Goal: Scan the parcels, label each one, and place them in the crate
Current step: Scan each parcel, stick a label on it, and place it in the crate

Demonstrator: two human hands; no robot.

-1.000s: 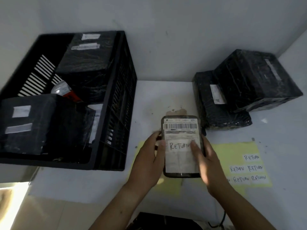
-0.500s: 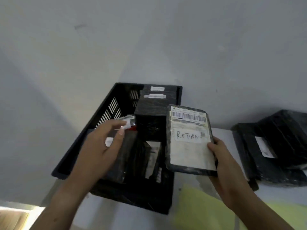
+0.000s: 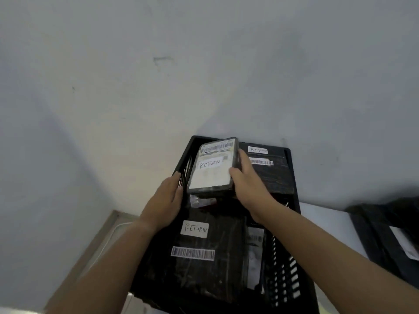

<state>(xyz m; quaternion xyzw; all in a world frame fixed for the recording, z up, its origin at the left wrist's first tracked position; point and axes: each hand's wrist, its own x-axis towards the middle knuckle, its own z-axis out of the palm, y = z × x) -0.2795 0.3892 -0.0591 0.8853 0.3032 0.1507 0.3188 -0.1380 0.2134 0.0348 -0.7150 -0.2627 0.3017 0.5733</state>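
A flat parcel with a white shipping label and a handwritten RETURN sticker hangs over the far left part of the black crate. My right hand grips its right edge. My left hand is open just left of the parcel, by the crate's slotted left wall, fingers straight. Inside the crate lie a black wrapped parcel marked RETURN with a barcode strip, and another black parcel at the far right with its own RETURN sticker and barcode. A small red and white item shows under the held parcel.
Two black wrapped parcels lie on the white table at the right edge of view. A pale wall stands close behind the crate. A light floor strip shows at the lower left.
My right hand has carried the labelled parcel from the table leftward over the crate. My left hand let go of it and now sits beside its left edge. My view turned left and up.
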